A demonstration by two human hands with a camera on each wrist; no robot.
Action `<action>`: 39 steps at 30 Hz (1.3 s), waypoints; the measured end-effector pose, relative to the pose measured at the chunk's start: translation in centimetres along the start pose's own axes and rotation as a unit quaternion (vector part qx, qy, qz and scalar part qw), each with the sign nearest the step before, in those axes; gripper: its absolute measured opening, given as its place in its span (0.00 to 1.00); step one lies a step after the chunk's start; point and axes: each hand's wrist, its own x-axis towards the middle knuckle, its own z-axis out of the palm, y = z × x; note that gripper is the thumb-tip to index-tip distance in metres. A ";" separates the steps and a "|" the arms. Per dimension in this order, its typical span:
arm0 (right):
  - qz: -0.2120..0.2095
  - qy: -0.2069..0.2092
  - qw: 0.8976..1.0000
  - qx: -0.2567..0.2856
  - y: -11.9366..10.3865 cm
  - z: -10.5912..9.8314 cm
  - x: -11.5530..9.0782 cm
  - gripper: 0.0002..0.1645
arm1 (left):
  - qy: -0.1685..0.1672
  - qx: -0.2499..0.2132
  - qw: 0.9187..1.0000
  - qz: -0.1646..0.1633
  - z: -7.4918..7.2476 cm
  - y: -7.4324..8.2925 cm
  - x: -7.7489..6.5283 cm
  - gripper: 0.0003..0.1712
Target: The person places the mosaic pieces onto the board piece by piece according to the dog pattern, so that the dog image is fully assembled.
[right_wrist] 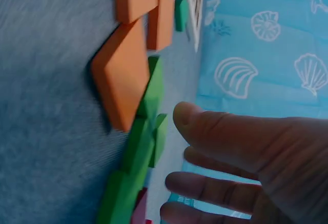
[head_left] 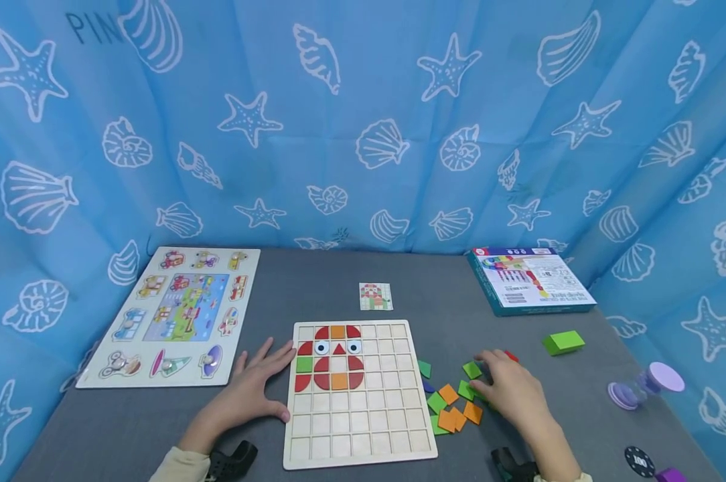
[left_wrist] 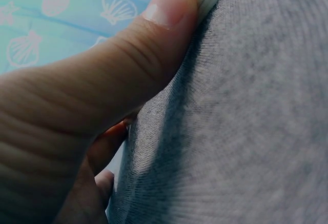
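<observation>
The right hand's grip (head_left: 510, 388) is relaxed, thumb and fingers parted with nothing between them, just above the loose green tiles (head_left: 472, 370) and orange tiles (head_left: 473, 412) to the right of the grid board (head_left: 359, 444). The tiles look light, stiff and smooth, probably painted wood, so they should slide easily over one another but hardly break; a thumb-and-fingertip pinch on opposite edges, away from overlapping neighbours, seems the surest hold. The left hand's grip (head_left: 251, 388) is spread, thumb and fingertips touching the board's left edge without clasping it. The board looks flat, rigid and fairly light; its outer rim is the place to steady it. Red, green and orange pieces with two eyes (head_left: 321, 347) sit in its upper-left squares. Beyond it, on the grey bench (head_left: 315, 284), lies a small picture card (head_left: 376, 296).
</observation>
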 end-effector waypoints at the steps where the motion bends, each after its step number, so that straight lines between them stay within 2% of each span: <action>1: 0.004 -0.007 1.000 0.000 0.2 0.1 0.1 0.27 | 0.001 0.001 1.000 -0.001 0.0 0.0 0.0 0.64; 6: 0.017 -0.026 1.000 0.002 0.3 0.3 0.5 0.23 | 0.001 0.002 1.000 0.000 0.1 -0.2 0.0 0.63; 14: 0.032 -0.029 0.999 -0.011 0.2 0.7 1.3 0.18 | -0.002 0.004 1.000 0.008 0.1 -0.2 0.1 0.63; 16: 0.033 -0.020 0.999 -0.017 0.1 0.7 1.4 0.16 | -0.004 0.004 1.000 0.009 0.1 -0.2 0.1 0.64; 19: 0.019 0.025 0.999 -0.018 -0.8 0.9 1.5 0.16 | -0.002 0.005 1.000 0.008 0.1 -0.1 0.1 0.64; 22: -0.019 0.077 0.997 0.000 -2.8 1.1 1.3 0.16 | 0.000 0.005 1.000 0.008 0.0 -0.2 0.1 0.64; 25: -0.066 0.092 0.993 0.030 -5.5 1.3 1.0 0.14 | 0.001 0.004 1.000 0.010 0.0 -0.2 0.1 0.64; 29: -0.135 0.075 0.986 0.067 -9.4 1.7 0.5 0.14 | 0.003 0.004 1.000 0.013 -0.1 -0.1 0.0 0.64; 34: -0.238 0.044 0.967 0.084 -12.8 2.8 0.0 0.11 | 0.004 0.004 1.000 0.013 -0.2 -0.1 0.0 0.63; 39: -0.276 0.016 0.959 0.057 -15.1 3.8 -0.4 0.12 | 0.004 0.007 1.000 0.008 0.0 -0.2 0.1 0.64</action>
